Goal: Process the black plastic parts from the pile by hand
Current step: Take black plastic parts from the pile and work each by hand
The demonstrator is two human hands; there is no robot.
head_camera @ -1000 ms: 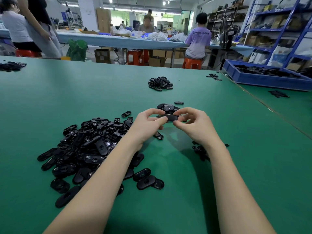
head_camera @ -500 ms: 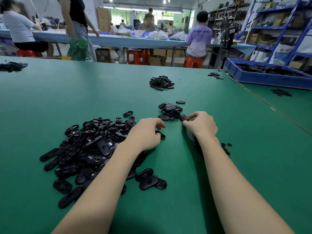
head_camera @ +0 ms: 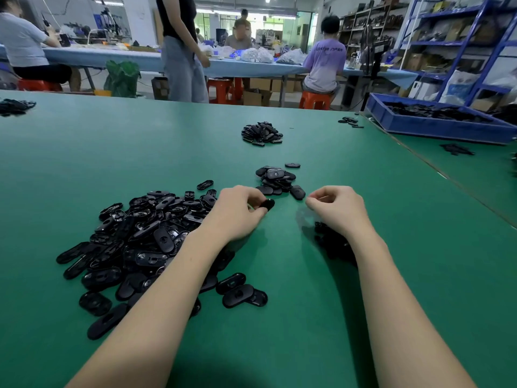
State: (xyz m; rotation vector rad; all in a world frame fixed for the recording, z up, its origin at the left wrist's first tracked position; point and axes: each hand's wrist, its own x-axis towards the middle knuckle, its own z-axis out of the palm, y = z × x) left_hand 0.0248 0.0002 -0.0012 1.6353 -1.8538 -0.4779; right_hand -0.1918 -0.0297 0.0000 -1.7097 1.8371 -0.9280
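A big pile of black oval plastic parts [head_camera: 140, 239] lies on the green table [head_camera: 279, 317] at the left. My left hand [head_camera: 237, 211] is at the pile's right edge and pinches one black part [head_camera: 267, 204] in its fingertips. My right hand [head_camera: 335, 208] hovers to the right with its fingers curled and nothing visible in them. Just beyond both hands sits a small heap of black parts [head_camera: 277, 180]. Small black scraps [head_camera: 330, 239] lie under my right wrist, partly hidden.
Another heap of parts [head_camera: 261, 133] lies farther back at the centre. A blue crate [head_camera: 436, 124] of black parts stands at the back right. More parts [head_camera: 14, 106] lie at the far left edge. People sit and stand at a long table behind.
My right hand has let go of a part at the small heap and drawn back. My left hand has picked a new part from the pile's edge.
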